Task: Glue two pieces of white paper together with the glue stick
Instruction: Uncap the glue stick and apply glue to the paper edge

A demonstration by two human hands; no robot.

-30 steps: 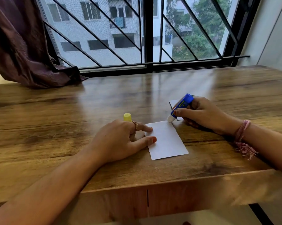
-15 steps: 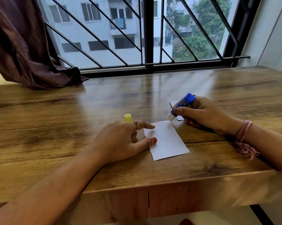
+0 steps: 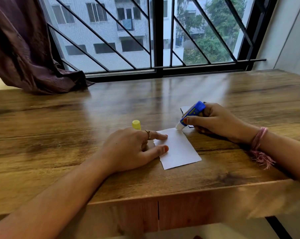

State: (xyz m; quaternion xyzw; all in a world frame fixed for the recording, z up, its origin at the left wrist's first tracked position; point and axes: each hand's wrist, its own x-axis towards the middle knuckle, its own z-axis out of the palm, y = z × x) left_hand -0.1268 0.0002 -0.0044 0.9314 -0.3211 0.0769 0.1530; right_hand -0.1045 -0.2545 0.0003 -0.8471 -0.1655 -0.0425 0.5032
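A white paper piece [image 3: 179, 149] lies flat on the wooden table [image 3: 76, 135] near its front edge. My left hand [image 3: 130, 149] presses the paper's left edge down with straight fingertips. My right hand [image 3: 213, 121] grips the blue glue stick [image 3: 191, 115], tilted, its white tip touching the paper's far right corner. A second white paper piece [image 3: 184, 109] lies behind the glue stick, mostly hidden by it and my right hand. The yellow cap [image 3: 136, 125] stands upright just behind my left hand.
A dark curtain [image 3: 25, 49] drapes onto the table's far left. A barred window [image 3: 154, 37] runs along the table's back edge. The table's front edge lies close below the paper.
The glue stick's tip dipped from just beyond the paper down onto its far right corner. My left hand stays pressing on the paper.
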